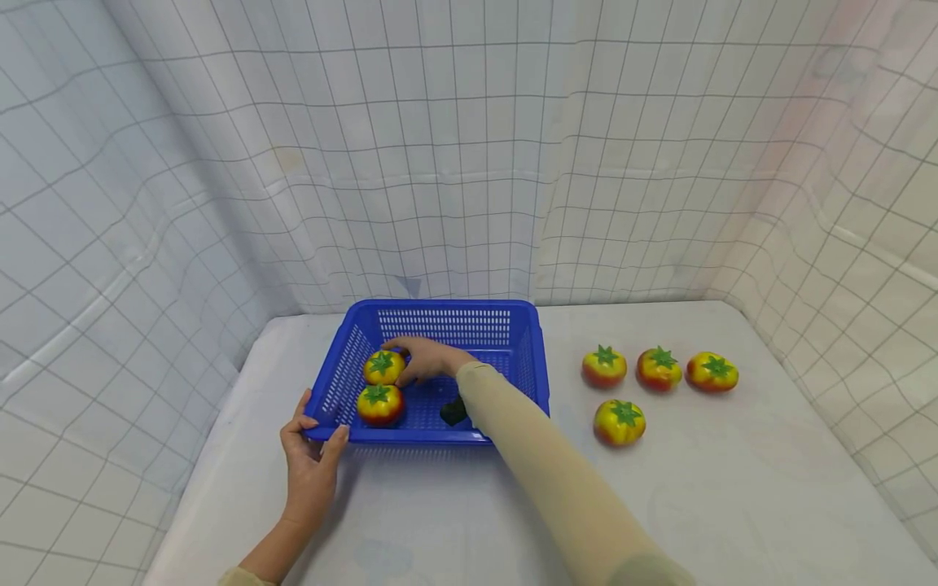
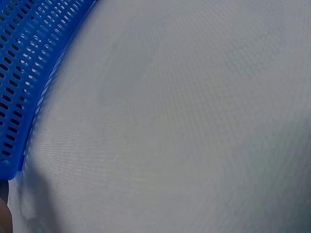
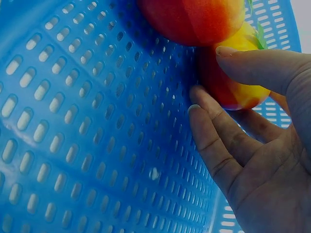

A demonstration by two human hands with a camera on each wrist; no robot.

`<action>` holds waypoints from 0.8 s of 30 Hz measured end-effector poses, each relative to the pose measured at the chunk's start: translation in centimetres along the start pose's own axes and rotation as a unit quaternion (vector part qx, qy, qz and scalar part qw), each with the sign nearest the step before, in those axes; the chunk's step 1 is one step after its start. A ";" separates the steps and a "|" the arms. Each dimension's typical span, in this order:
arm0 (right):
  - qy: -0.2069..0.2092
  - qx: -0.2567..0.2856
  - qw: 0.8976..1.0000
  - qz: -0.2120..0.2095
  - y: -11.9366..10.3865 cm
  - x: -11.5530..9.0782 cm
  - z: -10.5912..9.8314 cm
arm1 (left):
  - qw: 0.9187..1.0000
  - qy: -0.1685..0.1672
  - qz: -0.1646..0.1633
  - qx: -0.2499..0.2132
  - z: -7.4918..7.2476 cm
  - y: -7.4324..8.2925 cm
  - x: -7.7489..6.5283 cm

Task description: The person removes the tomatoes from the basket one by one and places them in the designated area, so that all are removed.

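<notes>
A blue plastic basket [image 1: 440, 436] with slotted walls stands on the table. My left hand [image 1: 311, 468] grips its near left corner, thumb and fingers at the rim. Inside the basket, my right hand [image 1: 428, 358] holds a red-and-yellow tomato [image 1: 384, 370] with a green star-shaped leaf top. In the right wrist view the thumb lies over this tomato [image 3: 216, 77], with the fingers curled below it. Just in front of it, toward the near left corner, sits a second tomato [image 1: 379, 407]. The left wrist view catches only the basket's side wall [image 2: 36, 63] and a sliver of the hand.
Right of the basket several more tomatoes lie on the white tabletop [image 1: 733, 472]: a back row with a left one [image 1: 604, 368], a middle one [image 1: 659, 370] and a right one [image 1: 712, 372], plus a nearer one [image 1: 619, 423]. White checked curtains [image 1: 469, 163] enclose the table.
</notes>
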State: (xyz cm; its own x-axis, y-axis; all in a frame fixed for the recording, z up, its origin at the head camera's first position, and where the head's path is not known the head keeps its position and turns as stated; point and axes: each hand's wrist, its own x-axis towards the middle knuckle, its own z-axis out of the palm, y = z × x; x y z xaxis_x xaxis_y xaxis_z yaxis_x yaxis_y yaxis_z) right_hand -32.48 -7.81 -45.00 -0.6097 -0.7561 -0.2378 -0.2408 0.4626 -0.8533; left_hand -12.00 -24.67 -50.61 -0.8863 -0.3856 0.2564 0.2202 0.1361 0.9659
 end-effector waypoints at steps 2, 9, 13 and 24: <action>0.000 -0.002 1.000 0.001 0.0 0.1 0.1 | 1.000 0.001 0.001 0.002 0.0 0.0 0.0; 0.003 -0.010 1.000 0.007 -0.2 0.1 0.2 | 1.000 0.002 -0.005 0.007 0.0 0.1 0.0; 0.004 -0.010 1.000 0.007 -0.3 0.1 0.2 | 1.000 0.002 -0.008 0.007 0.0 0.2 0.0; 0.004 -0.012 1.000 0.007 -0.2 0.2 0.1 | 1.000 0.000 -0.011 0.016 0.0 0.3 0.1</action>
State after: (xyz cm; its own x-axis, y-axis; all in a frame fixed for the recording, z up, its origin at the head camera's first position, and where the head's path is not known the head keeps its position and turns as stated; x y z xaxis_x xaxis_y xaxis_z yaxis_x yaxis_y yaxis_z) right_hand -32.44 -8.09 -44.97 -0.6197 -0.7453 -0.2462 -0.2500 0.4847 -0.8382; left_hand -12.00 -24.63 -50.30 -0.8910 -0.3879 0.2359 0.1886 0.1563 0.9695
